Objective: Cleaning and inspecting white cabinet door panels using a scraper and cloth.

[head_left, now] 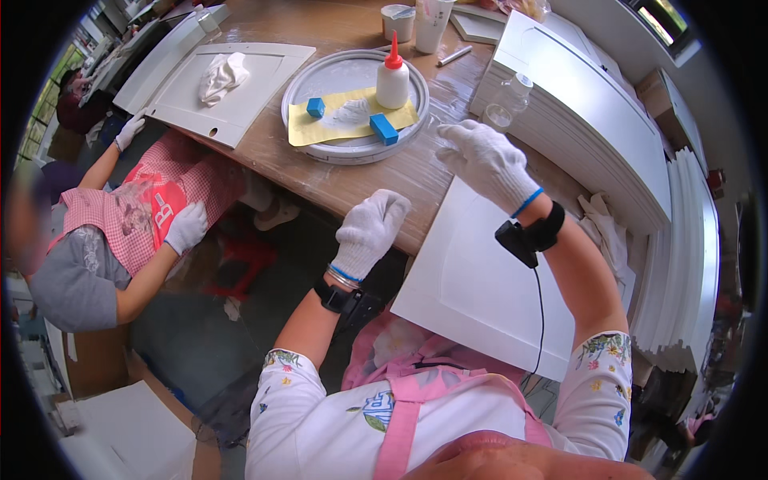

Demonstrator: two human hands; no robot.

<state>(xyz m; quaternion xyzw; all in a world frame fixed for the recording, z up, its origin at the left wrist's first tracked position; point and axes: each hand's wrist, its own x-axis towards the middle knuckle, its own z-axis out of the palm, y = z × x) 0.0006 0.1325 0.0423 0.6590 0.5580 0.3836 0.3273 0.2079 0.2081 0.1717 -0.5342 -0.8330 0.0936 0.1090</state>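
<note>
Both my hands wear white knit gloves. My left hand is closed above the table's front edge, fingers curled in; whatever it may hold is hidden. My right hand hovers over the table to the right, its fingers bent together, and I cannot make out anything in them. Below it lies a white panel with a recessed centre. Beyond my hands, a round grey lid carries a yellow sheet smeared with white paste, two blue blocks and a white squeeze bottle with a red nozzle.
Stacked white panels stand at the right, beside a clear jar. A white tub and a cup are at the back. At the left, a co-worker in a checked apron touches another panel bearing a white cloth.
</note>
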